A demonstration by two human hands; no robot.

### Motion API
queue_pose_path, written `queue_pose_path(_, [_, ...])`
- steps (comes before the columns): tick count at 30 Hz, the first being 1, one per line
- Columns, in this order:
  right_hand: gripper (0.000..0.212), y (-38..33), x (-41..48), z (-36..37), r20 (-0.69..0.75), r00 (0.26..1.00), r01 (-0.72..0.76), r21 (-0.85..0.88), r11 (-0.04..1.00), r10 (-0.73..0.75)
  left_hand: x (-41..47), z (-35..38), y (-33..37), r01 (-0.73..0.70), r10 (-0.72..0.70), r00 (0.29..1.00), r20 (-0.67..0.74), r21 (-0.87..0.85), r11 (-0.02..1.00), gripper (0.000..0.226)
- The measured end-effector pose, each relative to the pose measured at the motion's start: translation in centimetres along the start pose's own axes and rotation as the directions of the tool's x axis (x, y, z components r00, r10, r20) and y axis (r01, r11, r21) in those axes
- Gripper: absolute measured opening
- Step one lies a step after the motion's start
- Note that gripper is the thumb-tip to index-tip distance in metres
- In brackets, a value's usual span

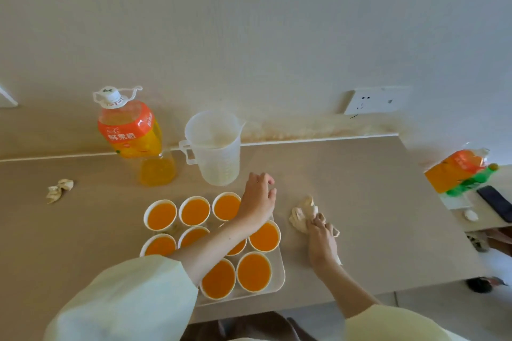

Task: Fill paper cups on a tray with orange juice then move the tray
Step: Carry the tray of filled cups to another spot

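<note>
Head view. On the table point(360, 188), near its front edge, a white tray point(280, 281) packed with paper cups point(253, 271). Every visible one full of juice almost to the rim, a few partly hidden under the left forearm. Behind the tray, a clear jug point(214, 147), seemingly empty, and a part-full bottle point(130, 133), cap on.

Left hand point(259, 196) above the tray's far right corner, near the jug, fingers loosely curled, gripping nothing. Right hand point(321, 241) on the table just right of the tray, clenched round a crumpled tissue point(300, 216), probably for wiping drips.

Judged done: the filling. Not yet begun: the move.

Likely trouble from here:
- Risk of tipping a cup, or wetting the sleeve, with the forearm stretched low across the rims.
- Risk of juice sloshing over at any jerk or tilt in lifting, with cups this full and this light.
- Weaker hold on the right side if lifted with the tissue in the palm.
- Possible flexing of the thin tray under the load if gripped at one side only.
</note>
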State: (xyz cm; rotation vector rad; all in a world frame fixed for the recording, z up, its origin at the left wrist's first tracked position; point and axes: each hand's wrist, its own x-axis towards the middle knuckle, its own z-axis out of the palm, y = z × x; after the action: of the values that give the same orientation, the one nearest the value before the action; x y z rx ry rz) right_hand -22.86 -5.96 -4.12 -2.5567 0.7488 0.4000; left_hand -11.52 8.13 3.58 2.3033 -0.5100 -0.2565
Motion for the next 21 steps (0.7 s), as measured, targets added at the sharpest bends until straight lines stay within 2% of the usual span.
queue_pose_path(2, [0.067,1.0,0.2,-0.3,0.032,0.996,0.085,-0.029,0.996,-0.084,0.2,1.6,0.9,0.007,-0.007,1.0,0.028,0.005,1.0,0.017])
queue_pose_path(3, [0.061,1.5,0.5,-0.5,0.015,0.996,0.093,-0.003,0.996,-0.093,0.3,2.4,1.3,0.007,-0.008,0.999,0.033,0.01,1.0,0.017])
queue_pose_path(5, [0.044,2.0,0.2,-1.1,-0.138,0.982,0.124,-0.023,0.992,-0.126,0.4,3.4,1.9,0.02,-0.021,0.998,0.055,0.012,1.0,0.016])
queue_pose_path(6, [0.034,2.2,0.3,-1.2,-0.168,0.974,0.144,-0.049,0.988,-0.15,0.5,3.9,2.2,0.02,-0.021,0.998,0.063,0.013,1.0,0.016])
queue_pose_path(8, [0.021,2.2,0.5,-1.6,-0.168,0.971,0.177,0.009,0.984,-0.173,0.6,4.5,2.5,0.019,-0.02,0.998,0.067,0.018,1.0,0.015])
queue_pose_path(9, [0.02,2.2,1.0,-1.7,-0.164,0.972,0.185,0.091,0.979,-0.168,0.8,4.6,2.6,0.023,-0.024,0.998,0.063,0.02,1.0,0.015])
queue_pose_path(11, [0.033,1.8,2.5,-2.1,-0.234,0.946,0.251,0.097,0.963,-0.223,1.1,4.5,2.7,0.043,-0.044,0.998,0.045,0.025,0.999,0.015])
queue_pose_path(16, [0.021,-3.3,8.1,-5.0,-0.287,0.916,0.347,0.221,0.911,-0.279,2.8,3.0,2.0,0.135,-0.13,0.99,-0.063,0.082,0.987,0.017])
queue_pose_path(21, [0.029,-8.0,13.7,-5.5,-0.304,0.911,0.356,0.242,0.903,-0.278,5.1,2.2,1.1,0.238,-0.228,0.971,-0.079,0.176,0.955,0.025])
